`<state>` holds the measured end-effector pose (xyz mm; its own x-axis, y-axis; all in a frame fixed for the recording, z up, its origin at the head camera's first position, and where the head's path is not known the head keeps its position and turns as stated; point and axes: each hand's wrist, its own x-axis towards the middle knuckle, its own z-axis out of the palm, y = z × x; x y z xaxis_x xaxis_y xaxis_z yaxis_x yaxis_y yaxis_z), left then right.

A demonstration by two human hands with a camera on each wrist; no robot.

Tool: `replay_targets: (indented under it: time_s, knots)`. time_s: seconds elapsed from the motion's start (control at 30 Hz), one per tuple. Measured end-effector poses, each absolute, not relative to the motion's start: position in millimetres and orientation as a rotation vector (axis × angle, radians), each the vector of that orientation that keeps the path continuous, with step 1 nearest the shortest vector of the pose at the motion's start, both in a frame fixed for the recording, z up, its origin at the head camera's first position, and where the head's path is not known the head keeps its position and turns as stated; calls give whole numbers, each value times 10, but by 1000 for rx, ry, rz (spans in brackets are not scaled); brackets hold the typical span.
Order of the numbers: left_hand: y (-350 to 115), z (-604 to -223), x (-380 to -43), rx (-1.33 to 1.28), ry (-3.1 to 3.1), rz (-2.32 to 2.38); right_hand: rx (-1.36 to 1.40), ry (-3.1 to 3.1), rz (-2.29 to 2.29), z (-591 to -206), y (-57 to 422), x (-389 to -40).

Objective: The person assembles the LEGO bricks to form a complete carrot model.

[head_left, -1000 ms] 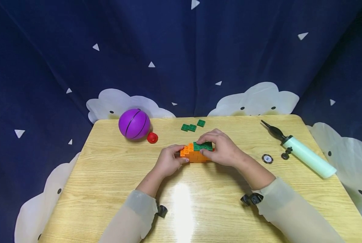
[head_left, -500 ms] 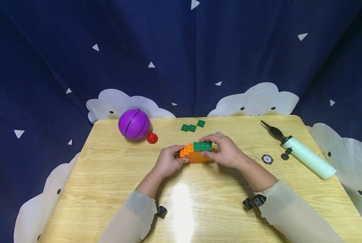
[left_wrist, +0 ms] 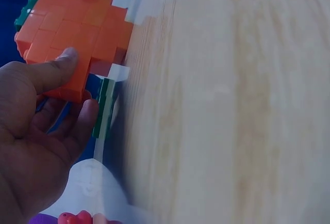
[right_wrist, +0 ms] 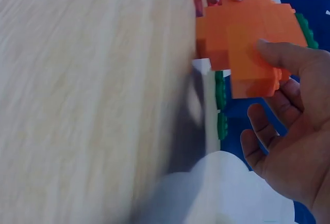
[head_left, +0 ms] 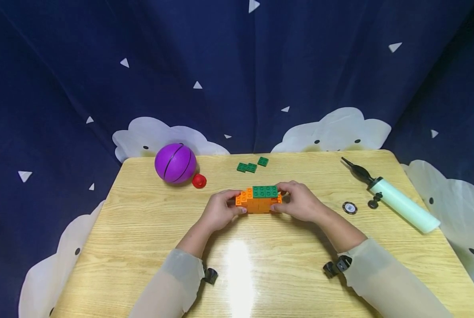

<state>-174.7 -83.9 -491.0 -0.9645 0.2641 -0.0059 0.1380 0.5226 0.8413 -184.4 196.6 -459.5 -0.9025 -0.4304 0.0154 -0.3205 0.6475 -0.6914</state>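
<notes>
An orange structure of toy building bricks (head_left: pixel 259 206) stands mid-table, with green bricks (head_left: pixel 265 191) across its top. My left hand (head_left: pixel 219 212) grips its left end between thumb and fingers. At the right end, my right hand (head_left: pixel 302 203) pinches the structure in the same way. The left wrist view shows the left thumb (left_wrist: pixel 59 69) flat on the orange face (left_wrist: pixel 72 35), which steps in and out along its outline. In the right wrist view the right thumb (right_wrist: pixel 283 53) presses that face, while some fingers curl behind and below.
Several loose green bricks (head_left: pixel 251 168) lie behind the structure. To the left are a purple ball (head_left: pixel 176 163) and a small red hat-shaped piece (head_left: pixel 199 180). On the right lie a poker chip (head_left: pixel 350 208), a small black knobbed piece (head_left: pixel 374 201) and a hand pump (head_left: pixel 403 205).
My right hand has slid off the green bricks, moving right and down to the structure's right end. The left hand has kept its grip; the structure has hardly moved.
</notes>
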Motion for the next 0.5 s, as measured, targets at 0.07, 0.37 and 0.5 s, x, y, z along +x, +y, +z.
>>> replay_targets:
  time_s: [0.07,0.37,0.5]
  knots:
    - [-838,-4913,-1748,351,2619,1433,-617,2711,-1083,-4628,1986,-1849]
    - [-840,-4918,-1762,336,2600,1428,-642,2742,-1000,-4779,2049,-1862]
    - [-872,-4918,-1774,348,2586,1429,-633,2737,-984,-4822,2031,-1863]
